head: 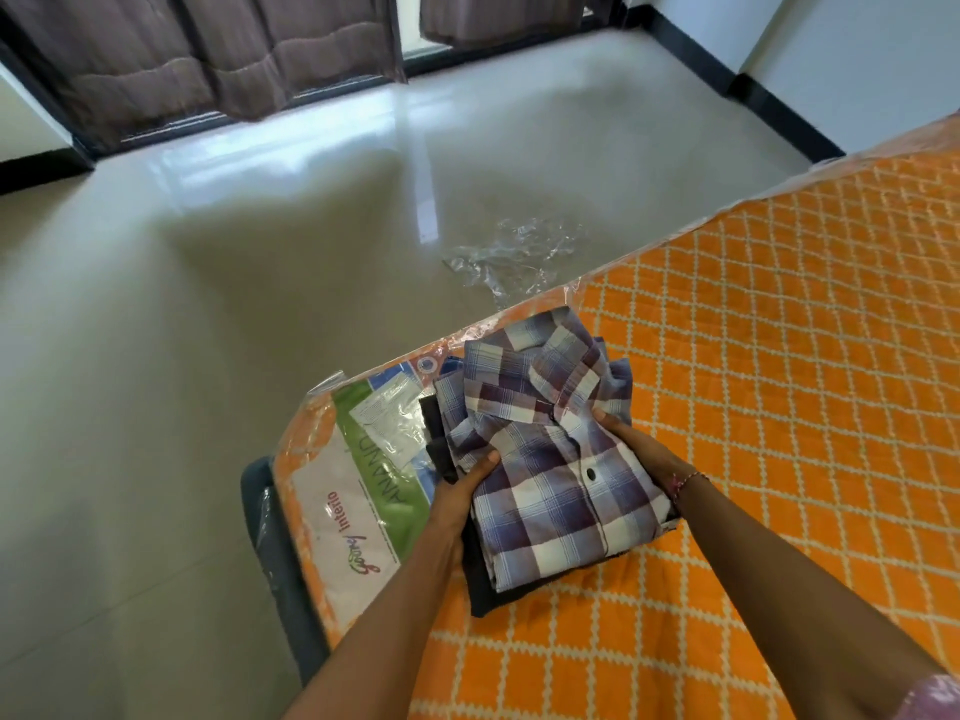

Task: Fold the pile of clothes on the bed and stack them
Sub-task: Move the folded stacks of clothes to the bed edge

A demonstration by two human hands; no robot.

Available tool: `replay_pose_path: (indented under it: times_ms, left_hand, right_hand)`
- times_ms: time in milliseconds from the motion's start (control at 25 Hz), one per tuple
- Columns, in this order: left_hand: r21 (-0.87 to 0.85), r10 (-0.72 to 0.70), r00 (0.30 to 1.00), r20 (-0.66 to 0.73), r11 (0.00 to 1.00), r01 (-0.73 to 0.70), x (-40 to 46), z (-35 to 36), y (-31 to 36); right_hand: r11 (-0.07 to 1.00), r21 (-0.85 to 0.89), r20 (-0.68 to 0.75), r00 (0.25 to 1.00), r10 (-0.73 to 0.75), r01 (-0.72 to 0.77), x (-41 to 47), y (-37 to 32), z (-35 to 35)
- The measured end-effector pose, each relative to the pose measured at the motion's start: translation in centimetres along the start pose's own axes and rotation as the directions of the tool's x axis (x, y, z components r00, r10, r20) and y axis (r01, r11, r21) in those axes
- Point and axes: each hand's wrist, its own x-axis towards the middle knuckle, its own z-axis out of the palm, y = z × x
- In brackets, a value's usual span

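Hands, left (462, 485) and right (636, 449), grip folded plaid shirt (550, 491) by both sides.

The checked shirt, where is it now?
In the head view, the checked shirt lies folded atop dark clothes at the mattress corner, between the left hand and right hand.

One label (358, 517) carries all the legible text — it lies under clear plastic wrap on the corner of the mattress (779, 356). On its white part, red script reads "Godrej" followed by "interio". The green band beside it shows pale capitals, seemingly "ANAND", partly covered. A smaller printed slip (387, 415) is too fine to read.
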Motion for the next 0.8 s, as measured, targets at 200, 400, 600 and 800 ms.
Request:
replay_pose_path:
  times_ms: [200, 400, 600, 800]
  left_hand:
    - [0.04, 0.097, 0.995, 0.011, 0.994, -0.097, -4.0, -2.4, 6.5]
    - [0.059, 0.212, 0.977, 0.023, 0.975, -0.213, -9.3, -5.9, 17.1]
    - [-0.005, 0.366, 0.924, -0.114, 0.93, -0.369, -16.9, -13.0, 26.2]
    - [-0.152, 0.482, 0.827, -0.29, 0.83, -0.537, -24.9, -25.5, 33.2]
  right_hand:
    - [0.996, -0.02, -0.02, 0.996, -0.088, 0.087, -3.8, -4.1, 5.4]
    - [0.971, 0.076, 0.086, 0.969, -0.231, 0.225, -9.6, -11.8, 15.5]
    - [0.954, 0.002, 0.247, 0.925, -0.29, 0.298, -12.4, -19.0, 28.1]
    - [0.901, -0.212, 0.502, 0.833, -0.232, 0.379, -13.2, -23.8, 46.1]
